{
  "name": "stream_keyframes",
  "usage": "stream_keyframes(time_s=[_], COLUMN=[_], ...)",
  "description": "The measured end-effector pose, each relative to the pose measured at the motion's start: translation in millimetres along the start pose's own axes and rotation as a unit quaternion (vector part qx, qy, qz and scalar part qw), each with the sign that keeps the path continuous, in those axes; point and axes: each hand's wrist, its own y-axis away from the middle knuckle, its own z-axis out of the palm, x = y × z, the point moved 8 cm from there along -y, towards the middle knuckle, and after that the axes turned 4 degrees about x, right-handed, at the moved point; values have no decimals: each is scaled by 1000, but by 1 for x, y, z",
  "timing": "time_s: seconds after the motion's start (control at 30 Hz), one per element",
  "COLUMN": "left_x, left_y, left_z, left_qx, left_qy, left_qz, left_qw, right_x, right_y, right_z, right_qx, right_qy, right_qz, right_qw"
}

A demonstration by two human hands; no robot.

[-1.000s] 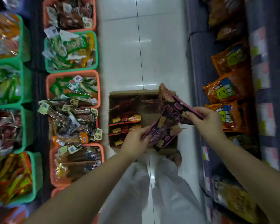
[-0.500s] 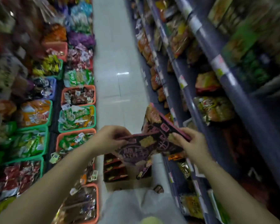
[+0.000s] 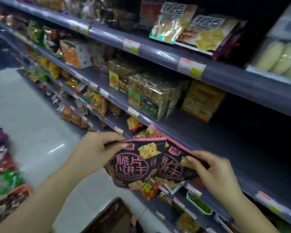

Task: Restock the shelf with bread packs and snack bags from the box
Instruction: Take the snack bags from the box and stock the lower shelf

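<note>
I hold two black-and-pink cracker snack bags side by side in front of the shelf. My left hand [image 3: 97, 148] pinches the top edge of the left snack bag [image 3: 134, 165]. My right hand [image 3: 208, 172] grips the right snack bag [image 3: 171, 167], which overlaps behind the first. Both bags hang just in front of the grey shelf board [image 3: 225, 142], whose right part is bare and dark. The cardboard box [image 3: 111, 217] shows at the bottom edge, mostly out of frame.
Clear packs of crackers [image 3: 151, 96] stand on the same shelf to the left of the bare part. The shelf above carries biscuit packs [image 3: 207, 32] and bread packs [image 3: 279, 56]. Lower shelves hold small bags. Baskets of snacks [image 3: 5, 185] line the aisle's left side.
My view has swung up from the box on the floor to the shelf. Both hands have lifted the snack bags from over the box up to shelf height.
</note>
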Motion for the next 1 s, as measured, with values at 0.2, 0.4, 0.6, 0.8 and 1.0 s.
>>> stream_keyframes(time_s=[0.2,0.4,0.6,0.8,1.0], left_x=[63,118,141,150,153], left_y=[-47,-82,-113,-137,-153], left_z=[40,84,124,153,178], left_qx=[-11,-18,-56,-22,24], left_qy=[35,66,138,168,201], left_qz=[81,111,88,61,34], left_qw=[996,992,985,984,979], right_x=[3,29,64,100,113], right_y=[32,49,52,29,-15], right_z=[-83,-145,-185,-211,-233], right_qx=[146,227,278,286,288], right_qy=[42,75,85,86,94], right_qz=[49,103,142,156,139], right_qw=[987,965,946,942,943])
